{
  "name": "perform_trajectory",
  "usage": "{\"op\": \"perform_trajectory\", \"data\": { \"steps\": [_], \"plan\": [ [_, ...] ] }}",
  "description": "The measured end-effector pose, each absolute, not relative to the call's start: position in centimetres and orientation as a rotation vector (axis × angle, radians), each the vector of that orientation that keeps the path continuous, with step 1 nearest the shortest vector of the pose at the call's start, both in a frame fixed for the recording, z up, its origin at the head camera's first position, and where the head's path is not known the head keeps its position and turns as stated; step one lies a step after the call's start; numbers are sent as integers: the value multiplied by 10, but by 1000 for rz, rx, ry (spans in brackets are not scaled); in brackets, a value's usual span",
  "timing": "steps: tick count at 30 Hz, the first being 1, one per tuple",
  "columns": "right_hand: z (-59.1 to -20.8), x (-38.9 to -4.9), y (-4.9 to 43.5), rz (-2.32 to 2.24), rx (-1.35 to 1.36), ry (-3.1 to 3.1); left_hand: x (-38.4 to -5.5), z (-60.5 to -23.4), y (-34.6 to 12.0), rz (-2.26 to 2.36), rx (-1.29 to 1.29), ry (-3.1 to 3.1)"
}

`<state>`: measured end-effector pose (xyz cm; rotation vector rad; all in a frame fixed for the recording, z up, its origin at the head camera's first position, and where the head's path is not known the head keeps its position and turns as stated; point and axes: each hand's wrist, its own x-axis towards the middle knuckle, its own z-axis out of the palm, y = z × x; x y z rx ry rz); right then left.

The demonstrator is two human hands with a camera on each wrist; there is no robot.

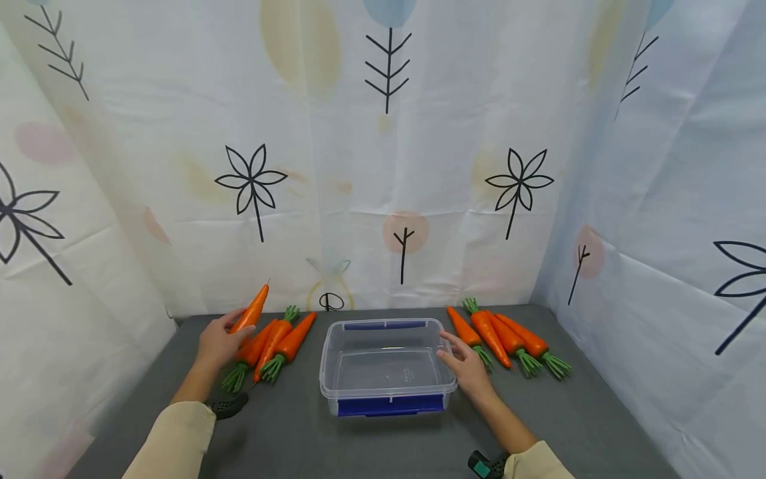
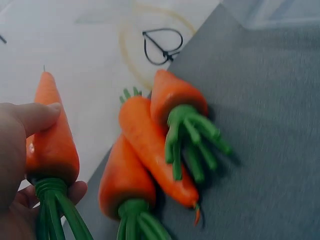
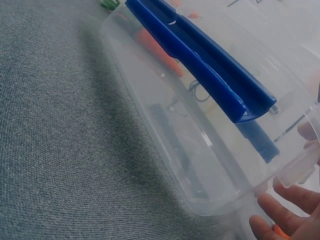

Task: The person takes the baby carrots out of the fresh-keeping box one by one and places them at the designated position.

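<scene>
My left hand (image 1: 218,340) holds an orange carrot (image 1: 252,310), its thin tip pointing up and its green stem end low in the palm. The thumb lies along the carrot's side in the left wrist view. Beside that hand, several carrots (image 1: 291,338) with green tops lie in a loose pile, one across another. A clear plastic container (image 1: 383,392) with blue clips stands lidless at the middle of the table. My right hand (image 1: 469,367) grips its right side, the thumb over the rim and the other fingers against the outer wall.
Several more carrots (image 1: 509,336) lie to the right of the container, close beyond my right hand. The table (image 1: 287,439) has a grey cloth top. Patterned white curtains (image 1: 443,146) close it in at the back and both sides.
</scene>
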<state>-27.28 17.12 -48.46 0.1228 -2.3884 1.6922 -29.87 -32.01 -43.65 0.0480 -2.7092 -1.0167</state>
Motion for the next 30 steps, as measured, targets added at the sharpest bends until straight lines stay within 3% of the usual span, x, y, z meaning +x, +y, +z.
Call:
{"op": "perform_trajectory", "data": {
  "steps": [13, 30],
  "plan": [
    [-485, -273, 172, 1646, 133, -2400, -295, -452, -350, -803, 233, -2867],
    [-485, -274, 173, 1678, 129, -2393, -293, -476, -364, -790, 292, -2914]
  ]
}}
